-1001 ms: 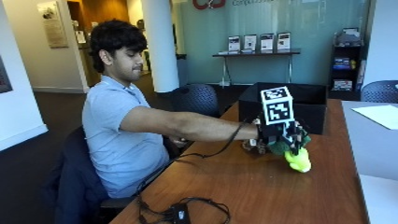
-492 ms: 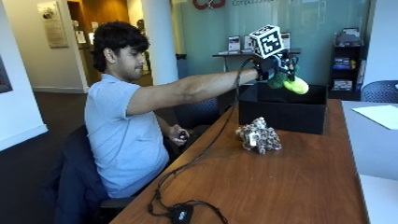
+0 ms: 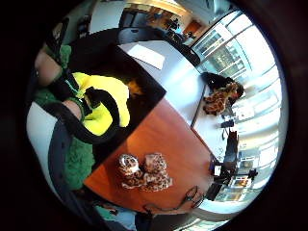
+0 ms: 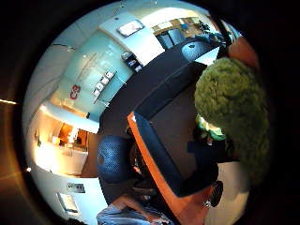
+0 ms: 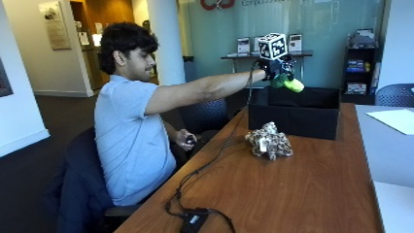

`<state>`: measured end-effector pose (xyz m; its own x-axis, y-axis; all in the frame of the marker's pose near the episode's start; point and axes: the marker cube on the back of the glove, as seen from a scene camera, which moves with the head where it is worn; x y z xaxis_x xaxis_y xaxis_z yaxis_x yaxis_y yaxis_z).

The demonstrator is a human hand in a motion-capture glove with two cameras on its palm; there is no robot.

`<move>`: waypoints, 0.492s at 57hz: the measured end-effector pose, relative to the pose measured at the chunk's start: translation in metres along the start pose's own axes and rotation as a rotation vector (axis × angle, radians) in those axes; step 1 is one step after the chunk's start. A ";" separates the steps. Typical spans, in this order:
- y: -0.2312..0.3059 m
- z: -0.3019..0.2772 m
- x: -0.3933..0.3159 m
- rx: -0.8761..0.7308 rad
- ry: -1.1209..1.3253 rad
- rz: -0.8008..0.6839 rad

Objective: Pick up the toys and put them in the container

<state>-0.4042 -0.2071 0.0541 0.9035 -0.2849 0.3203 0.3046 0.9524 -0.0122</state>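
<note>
Item one: right hand (image 5: 277, 73), black-gloved, arm stretched out above the near edge of the box (image 5: 294, 112). We find its fingers curled round a green-and-yellow plush (image 5: 289, 83), which hangs in the air over the open box, not touching it. In the little-finger palm view the yellow part of this plush (image 3: 107, 107) lies under the black straps, with the dark inside of the box (image 3: 139, 82) behind it; in the thumb palm view the green fuzzy part (image 4: 232, 110) fills the space next to the palm, with the box (image 4: 168, 150) below it.

Item two: box, black, open-topped, standing on the counter (image 5: 304, 189) at its far end. We cannot tell what lies inside.

Item three: leopard plush (image 5: 268, 141), spotted tan and brown, lying on the counter just in front of the box and apart from it, untouched. The little-finger palm view shows it (image 3: 144, 172) on the wood beside the box corner.

Item four: giraffe plush (image 3: 219, 98), seen only in the little-finger palm view, on the pale adjoining table well apart from the box.

Item five: the person's bare hand (image 5: 186, 141), low beside the counter edge, holding a small dark object.

Item six: sheet of paper (image 5: 393, 119) on the pale table.
</note>
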 end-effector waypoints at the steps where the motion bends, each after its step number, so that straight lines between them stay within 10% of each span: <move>1: -0.001 0.002 -0.006 0.001 -0.029 -0.048; 28: -0.006 0.041 -0.022 -0.232 0.014 -0.035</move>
<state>-0.4381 -0.2026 0.0856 0.8946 -0.3204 0.3115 0.3958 0.8918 -0.2191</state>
